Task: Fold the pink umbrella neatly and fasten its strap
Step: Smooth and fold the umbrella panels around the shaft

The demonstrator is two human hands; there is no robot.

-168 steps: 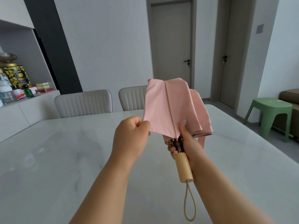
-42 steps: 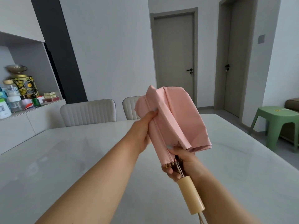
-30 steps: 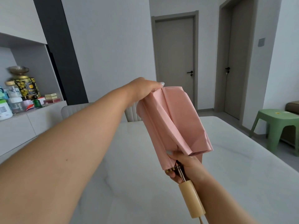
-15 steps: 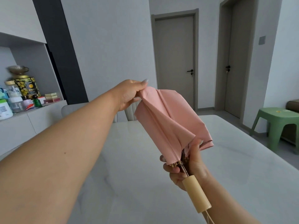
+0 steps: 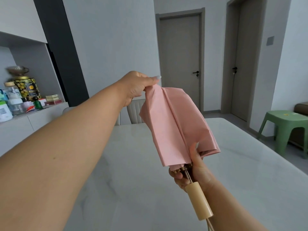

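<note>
The pink umbrella (image 5: pixel 175 124) is collapsed and held up over the table, its canopy hanging in loose flat panels. My left hand (image 5: pixel 135 87) reaches far forward and pinches the top left corner of the pink fabric, pulling a panel taut. My right hand (image 5: pixel 193 172) grips the rib ends and shaft just above the pale wooden handle (image 5: pixel 199 203), thumb pressed on the lower fabric edge. A cord loop hangs from the handle's end. The strap is not visible.
A white marble table (image 5: pixel 133 180) spreads below the hands. Grey chairs (image 5: pixel 133 112) stand at its far side. A shelf with bottles and tins (image 5: pixel 21 97) is at the left, a green stool (image 5: pixel 286 125) at the right, closed doors behind.
My left hand has pulled the pinched fabric corner slightly up and out, flattening the panel that was bunched half a second ago. The right hand holds its grip near the handle.
</note>
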